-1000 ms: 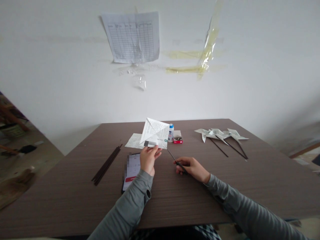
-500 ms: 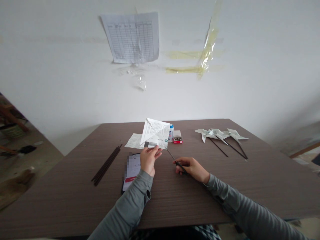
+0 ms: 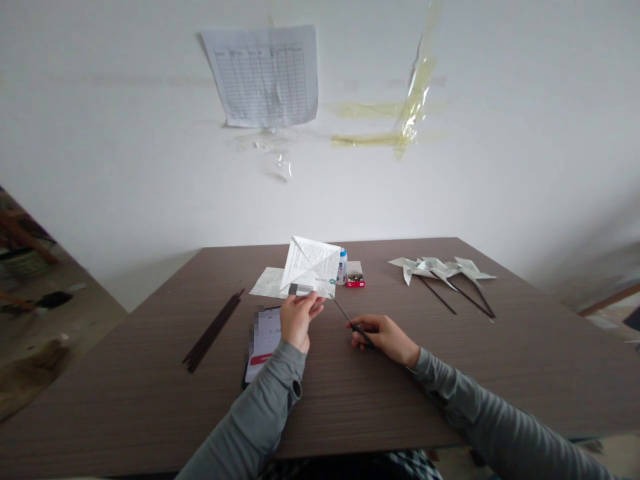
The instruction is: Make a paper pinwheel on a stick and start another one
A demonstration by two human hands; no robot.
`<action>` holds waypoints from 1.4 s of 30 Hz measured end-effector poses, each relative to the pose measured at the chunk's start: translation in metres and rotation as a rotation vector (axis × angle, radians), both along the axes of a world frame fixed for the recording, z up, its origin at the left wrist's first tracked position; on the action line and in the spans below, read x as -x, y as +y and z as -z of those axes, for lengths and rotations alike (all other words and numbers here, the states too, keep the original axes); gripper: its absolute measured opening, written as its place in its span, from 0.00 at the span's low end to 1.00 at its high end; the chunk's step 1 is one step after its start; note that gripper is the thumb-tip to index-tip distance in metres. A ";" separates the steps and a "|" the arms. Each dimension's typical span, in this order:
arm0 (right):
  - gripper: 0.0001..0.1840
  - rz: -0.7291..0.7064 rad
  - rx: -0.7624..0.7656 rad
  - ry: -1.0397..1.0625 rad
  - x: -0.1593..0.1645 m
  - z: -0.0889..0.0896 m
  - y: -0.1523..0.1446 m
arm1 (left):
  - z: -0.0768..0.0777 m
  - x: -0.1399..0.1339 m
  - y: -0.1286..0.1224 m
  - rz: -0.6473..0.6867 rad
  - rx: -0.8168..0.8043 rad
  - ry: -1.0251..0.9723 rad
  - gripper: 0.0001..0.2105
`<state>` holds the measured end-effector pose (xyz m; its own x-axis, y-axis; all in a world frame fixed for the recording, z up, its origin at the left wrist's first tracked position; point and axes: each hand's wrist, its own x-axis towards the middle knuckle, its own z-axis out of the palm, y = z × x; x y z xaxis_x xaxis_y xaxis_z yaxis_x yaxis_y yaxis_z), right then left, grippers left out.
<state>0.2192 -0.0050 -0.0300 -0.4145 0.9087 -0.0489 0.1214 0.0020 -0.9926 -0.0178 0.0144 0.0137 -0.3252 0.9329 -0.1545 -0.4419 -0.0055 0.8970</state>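
My left hand (image 3: pixel 299 320) pinches the lower edge of a square printed paper sheet (image 3: pixel 313 263), held up above the table with diagonal creases across it. My right hand (image 3: pixel 383 335) is closed round the dark handles of a pair of scissors (image 3: pixel 361 332). The thin blades point up and left, and their tips meet the paper's lower right corner. How far the blades part is too small to tell. Below my left forearm lies a phone (image 3: pixel 263 343) with a lit screen. Another printed paper sheet (image 3: pixel 266 282) lies behind it, partly covered by the held one.
Dark thin sticks (image 3: pixel 214 330) lie in a bundle on the left of the brown table (image 3: pixel 320 413). Behind the held paper stand a bottle with a blue cap (image 3: pixel 343 265) and a small red box (image 3: pixel 355 283) of metal pieces. Paper pinwheels (image 3: pixel 435 268) on sticks lie at the right.
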 end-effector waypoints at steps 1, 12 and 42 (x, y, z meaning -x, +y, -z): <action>0.43 -0.002 0.002 -0.001 0.000 0.001 0.001 | -0.001 0.000 0.000 0.002 -0.003 -0.002 0.16; 0.42 0.010 -0.005 0.009 0.000 0.009 0.003 | 0.001 0.001 0.000 0.012 -0.013 0.019 0.20; 0.43 -0.003 -0.050 -0.010 0.000 0.007 0.001 | 0.002 0.003 0.001 0.050 -0.010 0.093 0.24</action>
